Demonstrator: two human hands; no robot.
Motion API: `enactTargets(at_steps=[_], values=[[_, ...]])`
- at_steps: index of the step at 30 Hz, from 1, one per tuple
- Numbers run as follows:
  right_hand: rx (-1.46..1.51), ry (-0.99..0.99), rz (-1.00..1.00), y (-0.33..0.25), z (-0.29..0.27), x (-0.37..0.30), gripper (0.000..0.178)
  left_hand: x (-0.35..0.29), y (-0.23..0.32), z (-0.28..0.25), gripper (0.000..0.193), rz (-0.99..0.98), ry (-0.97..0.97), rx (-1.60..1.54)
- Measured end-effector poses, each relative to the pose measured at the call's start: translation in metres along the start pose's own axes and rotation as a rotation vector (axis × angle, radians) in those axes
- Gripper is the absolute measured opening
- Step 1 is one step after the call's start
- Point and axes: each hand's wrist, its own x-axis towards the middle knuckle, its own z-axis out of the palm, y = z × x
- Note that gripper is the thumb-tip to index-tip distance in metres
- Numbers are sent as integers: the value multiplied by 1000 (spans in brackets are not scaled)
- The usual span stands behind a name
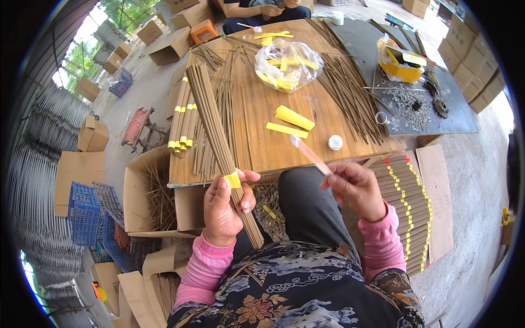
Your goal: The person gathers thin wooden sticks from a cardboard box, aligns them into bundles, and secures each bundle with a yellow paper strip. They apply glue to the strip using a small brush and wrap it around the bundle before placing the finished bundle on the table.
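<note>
My left hand [227, 205] is wrapped round a bundle of thin brown incense sticks [210, 117], which leans up and to the left over the table edge. A yellow paper band [232, 179] circles the bundle at my thumb. Between the thumb and fingers of my right hand [353, 187] is a flat pinkish stick [310, 155] with a whitish tip, held up and apart from the bundle. Near that tip lie a yellow paper strip [286, 130] and a stack of yellow strips [294, 117]. A small open white jar [335, 142] stands just right of them.
Banded bundles [183, 128] and loose sticks [350, 101] lie on the wooden table [251, 145]. A clear bag [289, 64] holds yellow strips. Stacked bundles [407, 210] are at my right, a cardboard box [136, 191] at my left. Across the table sits another person [268, 12].
</note>
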Motion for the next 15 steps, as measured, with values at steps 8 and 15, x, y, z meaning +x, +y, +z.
enactTargets(at_steps=[8, 15], values=[[97, -334, -26, -1, 59, -7, 17, -9, 9, 5, 37, 78, 20, -33], [-356, -197, -567, 10, 90, -4, 24, -17, 16, 7, 36, 97, 50, -53]])
